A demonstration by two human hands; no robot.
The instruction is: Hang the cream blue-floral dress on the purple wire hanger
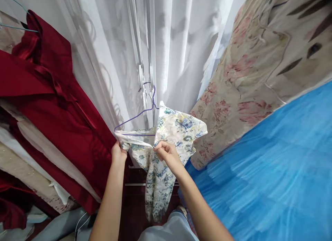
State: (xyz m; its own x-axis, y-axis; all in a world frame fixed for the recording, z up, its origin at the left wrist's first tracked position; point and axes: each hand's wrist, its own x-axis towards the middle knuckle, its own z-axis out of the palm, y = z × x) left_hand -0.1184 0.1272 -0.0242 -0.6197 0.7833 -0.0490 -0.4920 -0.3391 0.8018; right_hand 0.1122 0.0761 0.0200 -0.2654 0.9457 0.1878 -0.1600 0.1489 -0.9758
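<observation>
A white dress with blue and green flowers (178,128) hangs in front of me, half on a purple wire hanger (135,117). Its right shoulder covers the hanger's right arm, while the left arm of the hanger is bare down to its tip. My left hand (119,153) is closed on the garment's left edge, just under that tip. With thumb and fingers pinched, my right hand (166,151) grips the fabric at the middle of the neckline. The hanger's hook is up by a white window frame. Below my hands the skirt drops in narrow folds.
White curtains (176,44) and a window frame (145,33) stand behind. Dark red garments (52,89) hang at the left. A beige floral cloth (241,68) and a large blue tulle skirt (272,175) fill the right. Dark floor (133,206) shows below.
</observation>
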